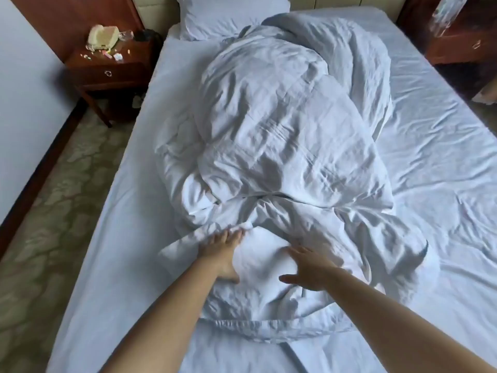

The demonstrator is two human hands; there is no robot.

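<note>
Head: both hands flat on duvet

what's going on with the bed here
A person reaches in from the foot of the bed with both hands on a crumpled white duvet heaped down the middle. The left hand presses flat against a fold at the near end, and the right hand rests spread open beside it. Neither grips the cloth. The duvet lies bunched, not yet spread out, and a pillow sits at the head.
</note>
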